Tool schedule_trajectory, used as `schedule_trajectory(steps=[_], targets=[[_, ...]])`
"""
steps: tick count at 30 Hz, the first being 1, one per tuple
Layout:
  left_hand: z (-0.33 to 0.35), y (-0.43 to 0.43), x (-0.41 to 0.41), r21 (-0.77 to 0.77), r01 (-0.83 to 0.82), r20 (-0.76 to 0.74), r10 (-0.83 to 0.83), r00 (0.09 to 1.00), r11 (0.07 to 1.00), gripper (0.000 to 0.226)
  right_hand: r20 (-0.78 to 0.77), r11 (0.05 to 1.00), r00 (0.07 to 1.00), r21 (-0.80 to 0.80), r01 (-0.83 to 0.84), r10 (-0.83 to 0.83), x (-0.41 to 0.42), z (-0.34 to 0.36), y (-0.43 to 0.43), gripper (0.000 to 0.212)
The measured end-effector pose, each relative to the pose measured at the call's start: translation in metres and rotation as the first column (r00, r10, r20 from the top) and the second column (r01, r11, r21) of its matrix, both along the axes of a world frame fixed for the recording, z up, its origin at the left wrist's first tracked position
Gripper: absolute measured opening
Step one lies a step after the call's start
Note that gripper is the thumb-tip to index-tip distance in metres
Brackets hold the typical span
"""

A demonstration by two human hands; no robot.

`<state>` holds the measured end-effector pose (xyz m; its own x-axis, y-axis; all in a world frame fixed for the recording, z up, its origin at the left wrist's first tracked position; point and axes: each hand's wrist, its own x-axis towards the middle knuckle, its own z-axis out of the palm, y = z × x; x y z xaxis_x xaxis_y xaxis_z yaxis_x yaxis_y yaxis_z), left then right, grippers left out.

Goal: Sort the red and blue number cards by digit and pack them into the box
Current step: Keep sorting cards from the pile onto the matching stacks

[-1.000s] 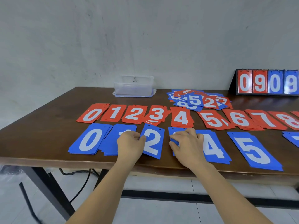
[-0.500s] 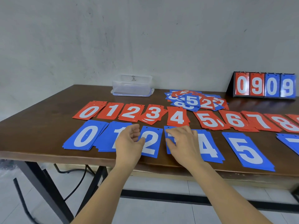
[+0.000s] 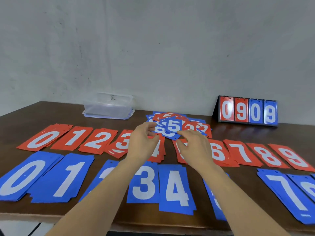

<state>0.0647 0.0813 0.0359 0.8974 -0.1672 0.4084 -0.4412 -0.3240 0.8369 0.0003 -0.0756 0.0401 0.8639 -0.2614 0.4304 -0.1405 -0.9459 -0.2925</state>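
Both hands reach over the sorted rows toward the mixed pile of cards (image 3: 179, 124) at the back of the desk (image 3: 20, 120). The left hand (image 3: 142, 142) is released, fingers curled loosely, holding nothing. The right hand (image 3: 194, 145) is also released, its fingertips just at the near edge of the pile, below the blue 5 card (image 3: 173, 126). Red stacks (image 3: 73, 138) lie under the hands, blue stacks (image 3: 175, 186) nearer the wrists. The clear box (image 3: 109, 108) sits beyond the left hand, near the wall.
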Motion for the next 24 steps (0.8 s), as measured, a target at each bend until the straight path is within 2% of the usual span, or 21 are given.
schedule_trajectory(steps=[7, 10, 12, 18, 19, 22, 24], targets=[[-0.009, -0.037, 0.085, 0.140, 0.024, -0.010, -0.023, 1.000, 0.990, 0.040, -0.068, 0.980, 0.984, 0.106, 0.169, -0.162, 0.064, -0.005, -0.062, 0.034], [-0.016, -0.045, 0.124, 0.174, 0.008, -0.024, -0.004, 1.000, 0.985, 0.040, -0.082, 0.954, 0.974, 0.201, 0.224, -0.211, 0.095, -0.009, -0.080, 0.036], [-0.022, -0.050, 0.146, 0.199, 0.008, -0.033, -0.001, 0.999, 0.980, 0.041, -0.122, 0.935, 0.960, 0.226, 0.274, -0.251, 0.121, -0.016, -0.091, 0.045], [-0.037, -0.066, 0.181, 0.274, 0.013, -0.060, 0.004, 0.998, 0.962, 0.042, -0.318, 0.906, 0.884, 0.139, 0.400, -0.341, 0.181, -0.030, -0.095, 0.064], [-0.039, -0.067, 0.184, 0.280, 0.015, -0.065, 0.003, 0.998, 0.960, 0.042, -0.346, 0.900, 0.868, 0.124, 0.418, -0.356, 0.187, -0.030, -0.092, 0.069], [-0.043, -0.070, 0.191, 0.291, 0.011, -0.072, 0.010, 0.997, 0.957, 0.041, -0.447, 0.884, 0.801, 0.045, 0.465, -0.398, 0.200, -0.034, -0.087, 0.103], [-0.044, -0.071, 0.195, 0.293, 0.007, -0.078, 0.016, 0.997, 0.956, 0.041, -0.478, 0.876, 0.769, -0.001, 0.482, -0.424, 0.206, -0.036, -0.087, 0.110]])
